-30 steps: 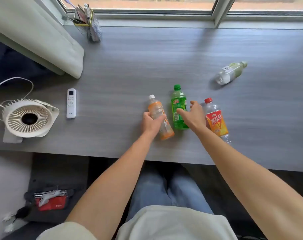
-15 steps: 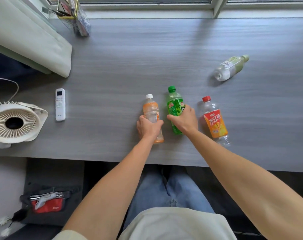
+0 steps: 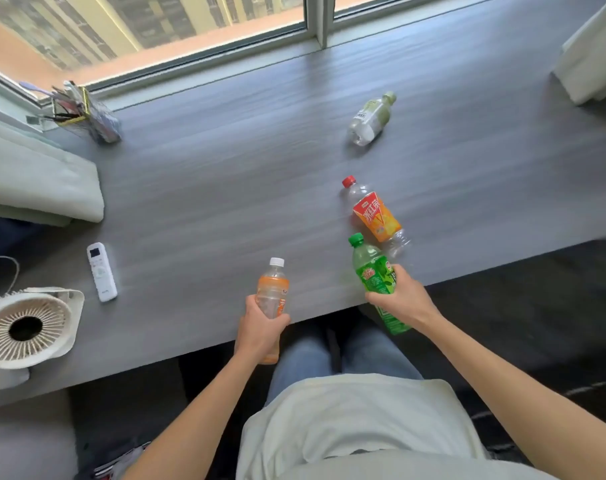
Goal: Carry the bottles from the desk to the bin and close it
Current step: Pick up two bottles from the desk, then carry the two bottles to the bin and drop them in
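Both bottles just came up off the grey wood-grain bench (image 3: 225,188): left hand (image 3: 260,327) fingers wrap the orange-labelled clear plastic bottle (image 3: 273,292), right hand (image 3: 402,299) the green plastic bottle (image 3: 376,275). Two remain lying there, bin nowhere visible.

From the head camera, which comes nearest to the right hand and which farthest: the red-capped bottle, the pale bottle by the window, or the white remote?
Measured from the right hand:
1. Red-capped bottle, lying just beyond it.
2. Pale bottle, farther back toward the window.
3. White remote, far off to the left.
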`<state>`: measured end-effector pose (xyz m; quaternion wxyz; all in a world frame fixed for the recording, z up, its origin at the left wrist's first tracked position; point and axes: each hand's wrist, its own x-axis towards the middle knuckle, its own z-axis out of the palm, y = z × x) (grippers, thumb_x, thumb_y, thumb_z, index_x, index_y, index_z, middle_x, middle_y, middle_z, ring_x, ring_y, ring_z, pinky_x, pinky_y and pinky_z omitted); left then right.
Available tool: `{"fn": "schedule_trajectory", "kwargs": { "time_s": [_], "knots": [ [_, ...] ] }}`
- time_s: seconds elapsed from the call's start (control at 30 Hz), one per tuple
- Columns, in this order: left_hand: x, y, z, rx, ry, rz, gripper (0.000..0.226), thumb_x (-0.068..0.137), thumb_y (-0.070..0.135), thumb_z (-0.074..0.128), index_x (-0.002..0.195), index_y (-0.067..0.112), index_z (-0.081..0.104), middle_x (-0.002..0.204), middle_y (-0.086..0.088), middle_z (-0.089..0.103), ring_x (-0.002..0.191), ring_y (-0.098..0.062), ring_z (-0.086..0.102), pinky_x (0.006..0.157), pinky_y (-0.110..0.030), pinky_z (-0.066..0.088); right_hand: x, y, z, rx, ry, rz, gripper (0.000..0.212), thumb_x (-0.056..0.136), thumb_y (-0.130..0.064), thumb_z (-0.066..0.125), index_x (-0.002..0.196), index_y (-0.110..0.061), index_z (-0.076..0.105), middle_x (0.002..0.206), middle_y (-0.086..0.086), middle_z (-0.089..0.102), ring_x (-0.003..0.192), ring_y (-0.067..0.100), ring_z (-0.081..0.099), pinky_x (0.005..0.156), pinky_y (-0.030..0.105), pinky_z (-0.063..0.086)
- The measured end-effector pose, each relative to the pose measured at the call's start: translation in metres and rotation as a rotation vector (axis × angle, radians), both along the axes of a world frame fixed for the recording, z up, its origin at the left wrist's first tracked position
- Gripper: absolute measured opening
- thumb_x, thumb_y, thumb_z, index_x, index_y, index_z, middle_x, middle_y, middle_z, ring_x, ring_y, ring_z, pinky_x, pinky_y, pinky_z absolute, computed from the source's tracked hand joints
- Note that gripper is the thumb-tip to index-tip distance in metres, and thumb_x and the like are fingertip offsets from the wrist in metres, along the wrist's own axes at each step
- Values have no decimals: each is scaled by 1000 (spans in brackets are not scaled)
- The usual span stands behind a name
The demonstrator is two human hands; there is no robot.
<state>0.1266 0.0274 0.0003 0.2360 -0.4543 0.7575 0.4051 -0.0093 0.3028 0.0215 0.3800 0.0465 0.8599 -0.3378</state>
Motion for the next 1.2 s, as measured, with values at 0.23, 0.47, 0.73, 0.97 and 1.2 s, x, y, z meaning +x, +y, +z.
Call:
{"fn": "schedule_trajectory", "kwargs": {
  "time_s": [0.23,0.47,0.73,0.97,1.2],
  "knots": [
    [6,-11,-10,25,-85,-465,57,57,64,73,100,37,48,91,11,67,79,-5,63,60,-28,44,100,63,0,52,-11,-515,61,60,-66,77,109,-38,54,89,-15,70,83,2,66,68,27,48],
    [-35,43,-12,54,-127,-994,59,58,63,73,105,35,48,92,10,66,79,-10,64,67,-33,52,240,112,-20,205,-143,-929,65,63,-56,82,115,-27,57,94,-2,68,93,26,66,75,33,45],
    [-82,209,-5,102,-9,-1438,51,64,60,72,100,36,45,88,9,66,79,-12,64,70,-37,56,375,158,-37,157,-359,-1345,63,66,-46,87,114,-20,55,105,7,71,97,29,67,89,44,53],
    [-96,334,-3,70,5,-1604,60,66,59,75,111,32,44,94,13,63,80,-10,65,66,-32,56,412,224,-38,37,-412,-1519,56,70,-34,89,110,-15,55,104,10,72,92,28,67,84,40,52],
    [-112,364,-7,-68,-115,-1607,55,75,52,78,112,27,45,97,3,65,81,-17,66,65,-34,53,368,320,-33,76,-272,-1599,62,65,-52,84,113,-21,60,106,6,74,97,28,68,82,35,51]
  ]
}}
